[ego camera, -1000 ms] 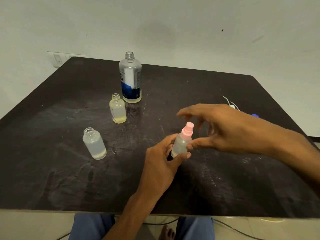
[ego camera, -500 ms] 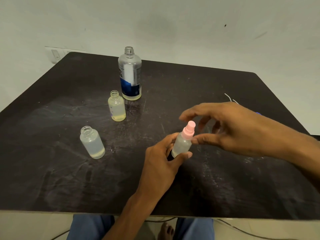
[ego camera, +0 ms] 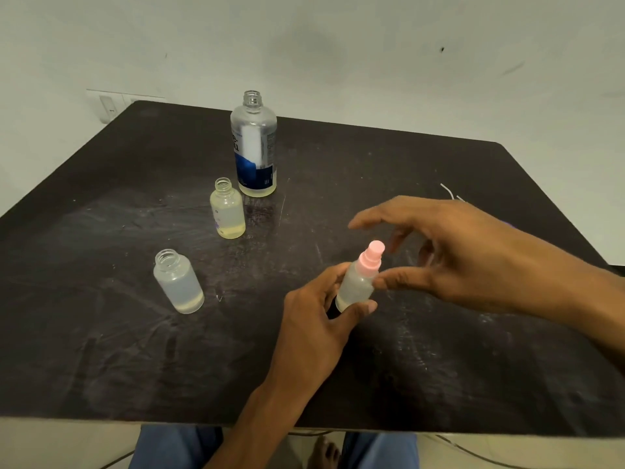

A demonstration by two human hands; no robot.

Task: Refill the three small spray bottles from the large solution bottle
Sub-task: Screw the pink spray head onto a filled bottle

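My left hand [ego camera: 314,319] grips a small frosted spray bottle [ego camera: 355,286] with a pink pump top [ego camera: 372,257], tilted slightly right just above the table. My right hand [ego camera: 466,252] hovers around the pump with its fingers spread. Its thumb tip touches the bottle's shoulder and its index finger arches above the cap without touching it. Two more small bottles stand uncapped with a little liquid at the bottom: a yellowish one [ego camera: 228,211] and a frosted one [ego camera: 177,284]. The large solution bottle [ego camera: 253,147] stands uncapped behind them, nearly empty, with a blue and white label.
Everything sits on a dark scuffed table [ego camera: 101,350]. A thin white cord [ego camera: 448,191] lies at the right, behind my right hand. A wall socket [ego camera: 111,104] is past the table's far left corner. My knees in blue trousers [ego camera: 169,448] show below the near edge.
Hardly anything differs. My right hand stays arched around the pink pump and my left hand keeps its hold on the bottle; the view has shifted slightly.
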